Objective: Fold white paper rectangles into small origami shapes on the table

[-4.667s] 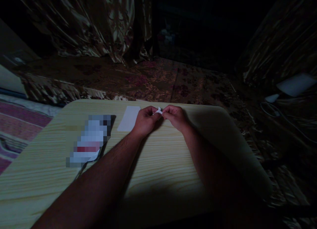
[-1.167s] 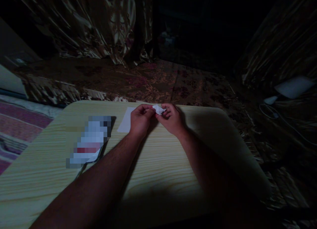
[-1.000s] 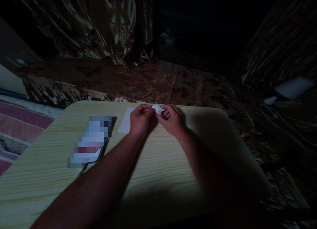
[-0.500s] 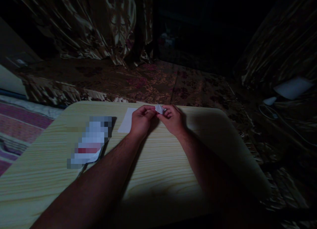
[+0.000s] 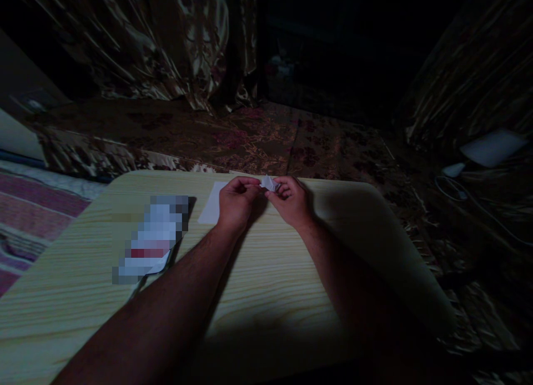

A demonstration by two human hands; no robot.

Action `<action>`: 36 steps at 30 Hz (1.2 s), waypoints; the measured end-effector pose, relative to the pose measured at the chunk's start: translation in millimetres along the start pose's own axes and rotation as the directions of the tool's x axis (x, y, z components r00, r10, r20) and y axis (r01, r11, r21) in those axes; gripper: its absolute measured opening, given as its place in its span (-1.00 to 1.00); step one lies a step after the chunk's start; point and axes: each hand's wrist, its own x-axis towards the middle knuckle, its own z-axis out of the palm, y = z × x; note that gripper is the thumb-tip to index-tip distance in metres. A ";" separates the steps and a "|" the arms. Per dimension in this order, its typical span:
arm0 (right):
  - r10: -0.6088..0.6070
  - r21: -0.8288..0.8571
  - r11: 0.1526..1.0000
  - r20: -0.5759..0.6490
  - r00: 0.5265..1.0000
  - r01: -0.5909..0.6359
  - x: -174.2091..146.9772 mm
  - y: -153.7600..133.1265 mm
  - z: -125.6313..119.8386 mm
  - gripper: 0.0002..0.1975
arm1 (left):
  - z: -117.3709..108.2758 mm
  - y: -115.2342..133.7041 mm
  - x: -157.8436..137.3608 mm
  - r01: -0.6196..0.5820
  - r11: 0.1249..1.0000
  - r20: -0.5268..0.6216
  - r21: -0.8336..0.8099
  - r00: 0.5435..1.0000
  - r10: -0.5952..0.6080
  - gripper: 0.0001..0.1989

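A small piece of folded white paper (image 5: 268, 183) is held up between my two hands near the far edge of the table. My left hand (image 5: 235, 203) pinches its left side between thumb and fingertips. On the other side, my right hand (image 5: 291, 201) grips it with the thumb and curled fingers. The folds are too small and dim to make out fully. Flat on the table, partly behind my left hand, lies a white sheet of paper (image 5: 209, 206).
A phone-shaped item (image 5: 156, 232), its face blurred out, lies on the wooden table (image 5: 266, 285) left of my left forearm. Patterned cloth (image 5: 250, 135) covers a ledge beyond the table. A white lamp-like object (image 5: 493, 149) with a cable stands at the right. Striped bedding (image 5: 33, 207) lies left.
My left fingers have shifted slightly left along the folded paper, and a pointed part of it now shows more above the fingers. My right hand has barely moved.
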 end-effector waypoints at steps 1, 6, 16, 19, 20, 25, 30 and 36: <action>-0.007 0.004 1.000 0.005 1.000 0.007 -0.1 -0.7 -0.5 -0.70 | -0.4 0.3 0.2 0.008 1.000 0.006 -0.018 1.000 -0.008 -0.81; -0.015 0.010 1.000 0.084 0.996 0.014 -0.8 -5.2 -2.6 -0.73 | -0.5 5.2 -0.2 0.091 0.974 0.117 -0.207 0.991 -0.068 -0.74; -0.027 -0.008 1.000 0.101 0.995 0.028 -1.0 -4.0 -1.8 -0.73 | 0.5 4.9 -2.3 0.095 0.979 0.109 -0.181 0.991 -0.077 -0.69; -0.033 -0.019 0.999 0.100 0.994 0.035 -0.9 -3.9 -2.0 -0.74 | 0.3 5.3 -2.1 0.107 0.973 0.119 -0.206 0.989 -0.083 -0.68; -0.035 -0.023 0.999 0.100 0.994 0.038 -0.8 -3.8 -2.2 -0.74 | 0.5 5.7 -2.2 0.111 0.971 0.123 -0.212 0.989 -0.086 -0.68; -0.057 -0.030 0.998 0.089 0.994 0.060 -0.2 -2.9 -2.7 -0.74 | 1.7 8.9 -3.1 0.101 0.969 0.127 -0.225 0.989 -0.073 -0.65; -0.076 -0.046 0.996 0.050 0.996 0.078 0.6 -4.9 -4.3 -0.74 | 1.7 8.9 -1.6 0.098 0.978 0.093 -0.182 0.992 -0.082 -0.66; -0.055 -0.118 0.992 -0.047 0.997 0.049 10.1 -9.3 -16.4 -0.72 | 3.8 0.9 -3.6 -0.046 0.997 0.058 0.060 0.997 0.042 -0.81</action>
